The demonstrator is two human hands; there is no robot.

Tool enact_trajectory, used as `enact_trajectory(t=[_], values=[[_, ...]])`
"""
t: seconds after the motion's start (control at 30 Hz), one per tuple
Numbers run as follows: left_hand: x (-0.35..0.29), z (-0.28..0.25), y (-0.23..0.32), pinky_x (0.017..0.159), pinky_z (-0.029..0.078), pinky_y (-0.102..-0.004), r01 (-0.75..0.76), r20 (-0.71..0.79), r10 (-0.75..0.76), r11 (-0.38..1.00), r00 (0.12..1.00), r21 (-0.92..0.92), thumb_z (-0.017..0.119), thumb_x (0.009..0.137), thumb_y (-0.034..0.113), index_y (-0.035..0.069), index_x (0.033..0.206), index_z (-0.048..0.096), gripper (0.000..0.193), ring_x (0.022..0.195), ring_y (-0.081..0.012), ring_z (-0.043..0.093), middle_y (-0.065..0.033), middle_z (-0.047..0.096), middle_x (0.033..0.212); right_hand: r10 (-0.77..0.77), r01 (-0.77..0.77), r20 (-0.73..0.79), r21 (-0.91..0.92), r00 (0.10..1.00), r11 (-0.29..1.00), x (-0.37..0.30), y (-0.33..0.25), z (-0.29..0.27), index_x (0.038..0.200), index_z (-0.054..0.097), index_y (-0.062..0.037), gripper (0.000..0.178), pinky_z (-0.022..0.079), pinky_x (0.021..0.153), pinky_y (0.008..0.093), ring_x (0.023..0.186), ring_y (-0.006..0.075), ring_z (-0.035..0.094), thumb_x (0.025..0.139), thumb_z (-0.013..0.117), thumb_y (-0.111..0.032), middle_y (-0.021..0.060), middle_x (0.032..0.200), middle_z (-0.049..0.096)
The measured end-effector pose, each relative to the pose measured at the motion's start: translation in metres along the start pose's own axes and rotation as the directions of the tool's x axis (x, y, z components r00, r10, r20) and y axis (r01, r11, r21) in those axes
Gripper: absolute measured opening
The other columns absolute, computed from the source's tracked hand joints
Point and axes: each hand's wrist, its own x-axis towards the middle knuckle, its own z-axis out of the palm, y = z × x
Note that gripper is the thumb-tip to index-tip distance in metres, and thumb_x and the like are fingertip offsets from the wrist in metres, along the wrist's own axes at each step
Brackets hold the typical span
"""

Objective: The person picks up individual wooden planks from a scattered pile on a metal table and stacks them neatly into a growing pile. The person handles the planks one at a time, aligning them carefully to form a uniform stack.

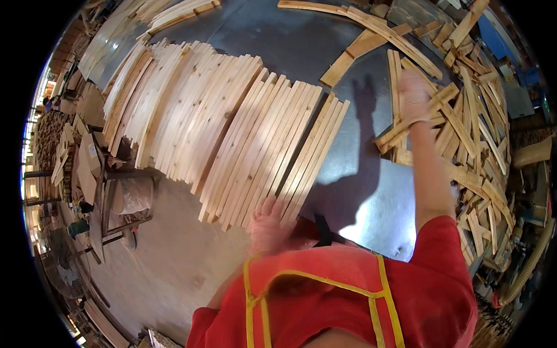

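Pale wooden strips [232, 119] lie side by side in a long row on the metal table [348, 200]. My left hand [267, 223] rests at the near ends of the strips on the row's right side, its fingers stretched over them. A narrow dark gap splits the last few strips [316, 153] from the others. My right hand [413, 95] is raised at the right, over or beside a heap of loose wooden pieces [458, 127]. Motion smears its fingers, and whether it holds anything is unclear. Its shadow falls on the tabletop.
Longer boards [362, 49] lie at the far side, near the heap. More strips [180, 14] are at the far left. Left of the row stands a metal-framed stand [107, 197] with a plastic bag. A fan [64, 269] and a ribbed hose [531, 261] flank the work area.
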Motion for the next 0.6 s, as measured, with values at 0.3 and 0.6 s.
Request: enact_trajectory(t=[0.3, 0.6], values=[[0.072, 0.013, -0.001, 0.117, 0.037, -0.0579, -0.025, -0.18, 0.069, 0.971, 0.981, 0.236, 0.077, 0.085, 0.044, 0.008, 0.142, 0.059, 0.07, 0.139, -0.0404, 0.048, -0.0136, 0.053, 0.15, 0.016, -0.308, 0.628, 0.358, 0.778, 0.882, -0.009, -0.13, 0.077, 0.141, 0.066, -0.0055, 0.053, 0.05, 0.104, 0.0389, 0.121, 0.0281, 0.067, 0.101, 0.066, -0.041, 0.0126, 0.127, 0.074], [0.131, -0.083, 0.06, 0.103, 0.056, -0.0471, 0.227, 0.161, -0.177, 0.896, 0.971, -0.383, 0.065, 0.098, 0.028, 0.009, 0.149, 0.057, 0.054, 0.119, -0.0383, 0.07, -0.0222, 0.064, 0.142, 0.252, -0.719, 0.674, 0.633, 0.694, 0.288, -0.202, -0.129, 0.012, 0.16, 0.041, -0.0036, 0.072, 0.055, 0.061, 0.028, 0.073, 0.0137, 0.067, 0.106, 0.071, -0.039, 0.0083, 0.109, 0.07]])
